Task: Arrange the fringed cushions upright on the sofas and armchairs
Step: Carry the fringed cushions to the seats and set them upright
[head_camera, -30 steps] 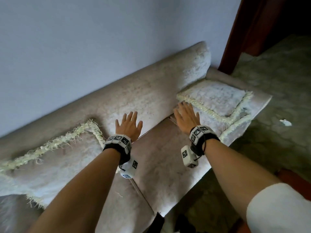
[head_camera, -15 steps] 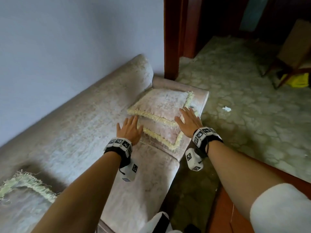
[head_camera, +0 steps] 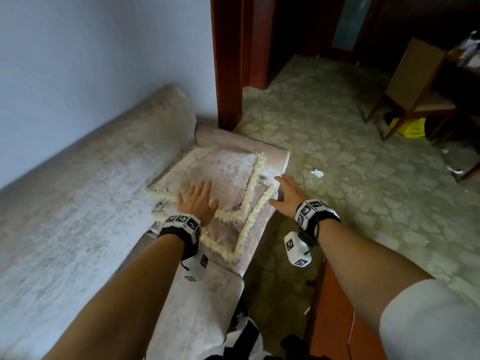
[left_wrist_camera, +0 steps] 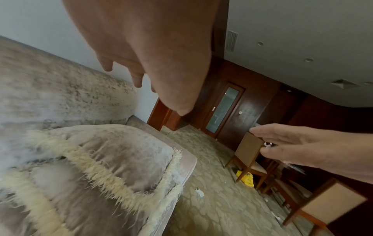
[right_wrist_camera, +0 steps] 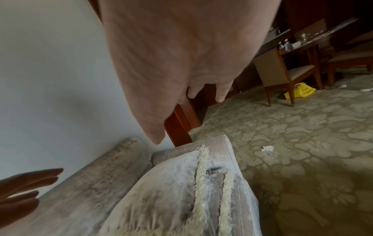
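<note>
Two fringed cushions (head_camera: pixel 215 175) stacked flat just under the spread left grip (head_camera: pixel 198 201) — right grip (head_camera: pixel 288 196) spread too, beside their outer edge.

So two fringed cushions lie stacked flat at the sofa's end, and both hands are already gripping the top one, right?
Not quite. The two fringed cushions do lie stacked flat at the sofa end, but the head view shows both hands open: left hand over the top one, right hand beside it.

head: high, looking down | wrists: low, close, facing forward | shared: stacked cushions (head_camera: pixel 220 175), sofa end (head_camera: pixel 280 154)
</note>
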The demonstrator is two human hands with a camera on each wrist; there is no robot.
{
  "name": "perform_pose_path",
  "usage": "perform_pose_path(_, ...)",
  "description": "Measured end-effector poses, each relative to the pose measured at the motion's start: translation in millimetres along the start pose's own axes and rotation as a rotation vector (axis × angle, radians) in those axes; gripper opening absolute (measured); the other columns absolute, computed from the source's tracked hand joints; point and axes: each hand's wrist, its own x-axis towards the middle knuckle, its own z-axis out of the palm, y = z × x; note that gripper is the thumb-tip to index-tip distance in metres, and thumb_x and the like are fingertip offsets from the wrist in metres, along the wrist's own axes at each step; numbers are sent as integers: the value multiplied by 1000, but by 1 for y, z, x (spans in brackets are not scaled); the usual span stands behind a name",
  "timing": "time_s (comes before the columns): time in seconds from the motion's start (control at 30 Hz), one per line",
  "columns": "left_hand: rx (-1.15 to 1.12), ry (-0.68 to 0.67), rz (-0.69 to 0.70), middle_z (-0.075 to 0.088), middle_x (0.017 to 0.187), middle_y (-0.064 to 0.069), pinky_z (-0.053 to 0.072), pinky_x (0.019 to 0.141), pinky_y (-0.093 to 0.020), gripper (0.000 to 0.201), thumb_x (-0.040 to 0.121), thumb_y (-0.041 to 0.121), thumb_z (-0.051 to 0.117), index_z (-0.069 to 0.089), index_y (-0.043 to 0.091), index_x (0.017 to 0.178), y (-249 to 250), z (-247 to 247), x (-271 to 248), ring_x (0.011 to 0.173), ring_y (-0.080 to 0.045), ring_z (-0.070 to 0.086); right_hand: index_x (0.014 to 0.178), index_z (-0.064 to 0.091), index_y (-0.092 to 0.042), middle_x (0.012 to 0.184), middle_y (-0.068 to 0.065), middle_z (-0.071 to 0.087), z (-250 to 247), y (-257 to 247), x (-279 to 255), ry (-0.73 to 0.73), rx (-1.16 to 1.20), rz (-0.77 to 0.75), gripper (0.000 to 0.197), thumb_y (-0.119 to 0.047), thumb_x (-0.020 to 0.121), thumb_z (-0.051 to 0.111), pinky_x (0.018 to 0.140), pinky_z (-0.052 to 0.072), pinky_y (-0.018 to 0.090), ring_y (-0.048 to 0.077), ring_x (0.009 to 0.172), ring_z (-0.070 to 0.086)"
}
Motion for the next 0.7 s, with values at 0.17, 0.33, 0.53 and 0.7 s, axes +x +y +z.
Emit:
perform_pose_path(0.17, -42, 24, 0, 5, 161, 1, 8, 116, -58, 68, 96, 53, 30, 2, 26, 152, 17, -15, 77, 147, -24, 9, 153, 21, -20, 163, 4, 10, -50, 11, 76, -8, -101, -11, 77, -39, 91, 63, 120, 19, 41, 22, 150, 9)
perform_pose_path(0.33, -38, 41, 10, 5, 161, 1, 9, 116, -58, 67, 96, 50, 33, 5, 27, 152, 31, -24, 130, 147, -24, 8, 152, 26, -19, 160, 5, 19, -77, 20, 137, 13, -139, -60, 85, -46, 83, 69, 116, 26, 46, 25, 146, 22)
perform_pose_path(0.53, -13, 61, -8, 8, 160, 2, 10, 116, -58, 64, 97, 47, 34, 8, 28, 152, 25, -33, 159, 147, -24, 10, 152, 25, -18, 160, 7, 19, -66, 28, 190, -66, -174, -95, 85, -38, 83, 71, 117, 25, 41, 24, 147, 19)
perform_pose_path(0.7, 19, 63, -95, 10, 160, 1, 10, 116, -58, 65, 96, 48, 34, 7, 27, 152, 5, -33, 179, 146, -24, 12, 151, 26, -21, 159, 4, 20, -47, 19, 234, -103, -129, -158, 85, -32, 82, 73, 116, 28, 39, 23, 146, 22)
